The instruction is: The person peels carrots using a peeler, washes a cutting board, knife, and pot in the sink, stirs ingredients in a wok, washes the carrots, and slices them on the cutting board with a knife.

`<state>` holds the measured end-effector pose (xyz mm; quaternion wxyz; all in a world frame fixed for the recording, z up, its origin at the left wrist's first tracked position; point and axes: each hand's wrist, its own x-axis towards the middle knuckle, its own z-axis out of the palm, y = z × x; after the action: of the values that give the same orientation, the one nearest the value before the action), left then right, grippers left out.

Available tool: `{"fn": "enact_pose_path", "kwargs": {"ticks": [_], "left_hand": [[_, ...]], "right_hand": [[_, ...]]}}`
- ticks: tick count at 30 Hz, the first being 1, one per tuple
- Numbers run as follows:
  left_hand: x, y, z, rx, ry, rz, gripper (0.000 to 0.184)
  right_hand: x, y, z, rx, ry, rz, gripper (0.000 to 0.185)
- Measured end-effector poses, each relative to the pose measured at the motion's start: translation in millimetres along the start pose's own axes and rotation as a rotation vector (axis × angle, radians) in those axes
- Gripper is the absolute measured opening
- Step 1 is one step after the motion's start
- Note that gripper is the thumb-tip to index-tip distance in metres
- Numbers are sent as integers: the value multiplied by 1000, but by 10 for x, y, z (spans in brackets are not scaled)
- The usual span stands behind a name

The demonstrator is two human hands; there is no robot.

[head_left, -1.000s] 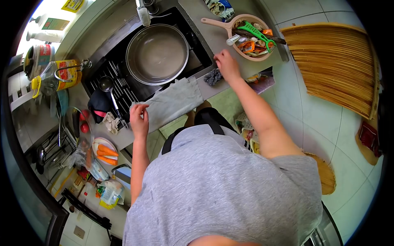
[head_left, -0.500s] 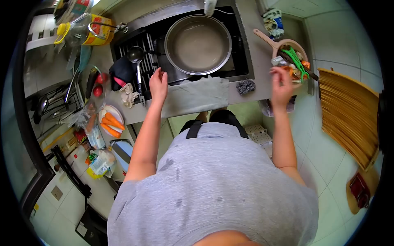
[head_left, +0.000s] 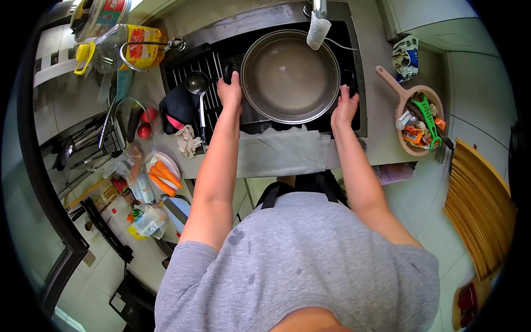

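A wide metal pot [head_left: 291, 113] holding cloudy water sits in the dark sink [head_left: 357, 119]. My left hand [head_left: 230, 94] is closed at its black left handle [head_left: 232, 67], thumb up by the rim. My right hand [head_left: 345, 109] is at the right handle [head_left: 349, 79], its fingers bent against the handle's near end; their undersides are hidden. Above the pot hangs a faucet with a white wrapped spout [head_left: 318, 33]. A grey cloth [head_left: 282, 152] drapes over the counter's front edge. Left of the pot, a ladle [head_left: 199, 91] lies on a rack.
At right, a pink strainer basket [head_left: 402, 133] holds scraps and a green peeler [head_left: 427, 119]. Carrots [head_left: 165, 176] lie on a plate at left, near tomatoes [head_left: 145, 130] and an oil bottle [head_left: 145, 47]. A bamboo mat [head_left: 478, 205] stands at far right.
Both hands have moved forward to the pot's handles, the right one coming inward from beside the strainer basket. The view has shifted; the pot stays in the sink.
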<state>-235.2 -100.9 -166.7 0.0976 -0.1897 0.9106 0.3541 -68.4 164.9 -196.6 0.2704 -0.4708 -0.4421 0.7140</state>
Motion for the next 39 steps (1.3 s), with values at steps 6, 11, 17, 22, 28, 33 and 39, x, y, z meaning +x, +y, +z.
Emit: {"fn": "enact_pose_path", "kwargs": {"ticks": [6,11,17,22,28,33,39], "left_hand": [[166,70,-185,-558,-299,-293,25],[144,368,-368,-717,-271,-205,24],[-88,977,-801,-696,-395,-114,27],[-419,1537,-1092,-676,-453,-67,25],[-527,1903,-1299,-685,-381,-44,19],[-339,1914,-1498,-661,-447,-34,20],[-385,2100,-1612,-574,-430,-4,22]], "right_hand": [[67,-95,-16,185,63,299,24],[144,-85,-205,29,32,405,27],[281,-36,-158,-82,21,601,35],[337,104,-26,-49,29,769,38],[252,85,50,-55,-72,871,37],[83,-86,162,-32,-49,891,37],[13,-129,195,30,-78,979,36]]}}
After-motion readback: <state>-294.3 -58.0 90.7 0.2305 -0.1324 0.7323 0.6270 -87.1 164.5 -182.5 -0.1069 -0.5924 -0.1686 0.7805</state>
